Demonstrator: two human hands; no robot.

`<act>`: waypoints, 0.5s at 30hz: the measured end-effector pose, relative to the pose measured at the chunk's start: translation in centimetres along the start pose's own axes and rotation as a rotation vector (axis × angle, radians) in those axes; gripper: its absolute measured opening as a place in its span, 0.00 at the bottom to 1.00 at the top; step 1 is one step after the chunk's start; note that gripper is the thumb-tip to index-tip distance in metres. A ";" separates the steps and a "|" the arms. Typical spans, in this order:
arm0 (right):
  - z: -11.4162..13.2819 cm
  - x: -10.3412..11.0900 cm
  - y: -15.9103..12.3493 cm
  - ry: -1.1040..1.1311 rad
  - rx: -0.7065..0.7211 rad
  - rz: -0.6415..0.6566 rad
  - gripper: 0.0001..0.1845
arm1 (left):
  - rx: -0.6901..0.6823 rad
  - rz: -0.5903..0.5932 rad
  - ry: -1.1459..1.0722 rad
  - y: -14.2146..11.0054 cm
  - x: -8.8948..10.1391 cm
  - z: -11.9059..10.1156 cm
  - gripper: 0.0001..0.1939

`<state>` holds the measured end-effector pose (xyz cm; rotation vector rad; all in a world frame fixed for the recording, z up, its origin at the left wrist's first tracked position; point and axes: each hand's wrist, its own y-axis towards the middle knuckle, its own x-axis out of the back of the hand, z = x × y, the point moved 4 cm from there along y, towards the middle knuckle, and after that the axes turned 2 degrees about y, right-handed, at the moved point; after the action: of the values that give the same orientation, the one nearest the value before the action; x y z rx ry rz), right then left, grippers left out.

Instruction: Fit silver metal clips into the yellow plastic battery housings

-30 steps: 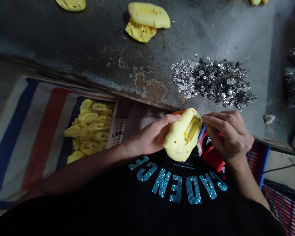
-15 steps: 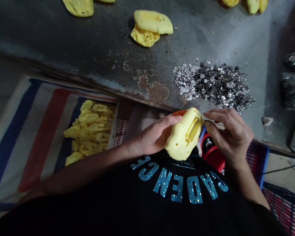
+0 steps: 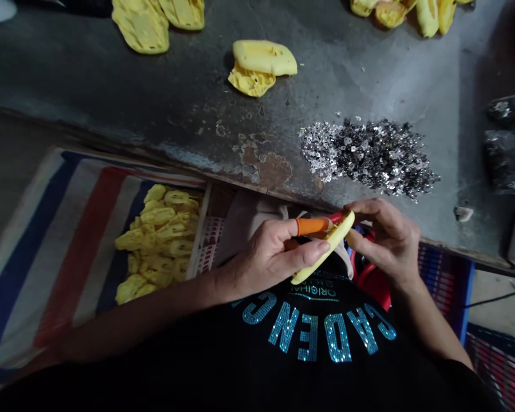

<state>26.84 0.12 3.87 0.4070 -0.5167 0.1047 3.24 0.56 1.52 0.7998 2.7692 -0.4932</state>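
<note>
Yellow moulded shell held edge-on, just below the silver sequin pile, its slotted face turned out of view. Left hand has fingers pressed together, pinching the shell and an orange-handled tool; right hand has fingers curled, pinching the shell's far edge.

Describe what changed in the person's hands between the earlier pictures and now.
The left hand turned the yellow moulded plastic shell edge-on, revealing an orange-and-red object behind it. The fingers of the right hand remain at its far end. The silver sequin pile on the grey metal bench stayed put.
</note>
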 end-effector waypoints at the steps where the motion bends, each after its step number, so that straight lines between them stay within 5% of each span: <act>1: -0.2 0.0 -0.2 0.010 -0.005 -0.004 0.15 | -0.009 -0.009 0.018 0.0 0.1 0.0 0.29; 4: -0.9 -0.3 -0.2 0.145 -0.118 0.007 0.14 | -0.118 -0.004 0.134 0.2 0.6 -0.5 0.29; 8: -2.2 -2.1 0.1 0.547 -0.444 -0.035 0.19 | -0.472 0.062 0.393 0.1 2.5 -1.9 0.22; 12: -2.3 -6.0 0.1 0.739 -0.617 0.085 0.23 | -0.859 0.146 0.636 0.0 4.0 -2.4 0.52; 15: -1.7 -7.2 0.7 0.676 -0.504 0.298 0.28 | -0.720 0.150 0.371 0.7 5.0 -1.4 0.48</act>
<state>21.25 1.47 -0.84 -0.2083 0.0780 0.3751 -0.72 4.02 1.19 0.9516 2.8274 0.7134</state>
